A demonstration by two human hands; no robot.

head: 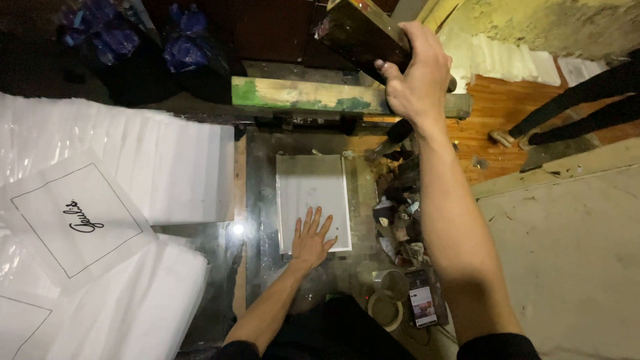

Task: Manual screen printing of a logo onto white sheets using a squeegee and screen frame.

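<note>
While the left hand (pixel 312 239) lies flat, fingers spread, on the white sheet (pixel 312 193) at center of the dark glass table (pixel 260 200), the right hand (pixel 417 77) is clenched round the raised dark wooden frame (pixel 357 33), w/ white bag stacks (pixel 133 167) at left & a phone (pixel 422 305) nr the right forearm.

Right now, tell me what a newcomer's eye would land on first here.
The raised right hand at top centre, fingers wrapped round a dark frame. Below it, the left hand lies flat on a white sheet on the glass table. Stacks of white bags fill the left.
</note>
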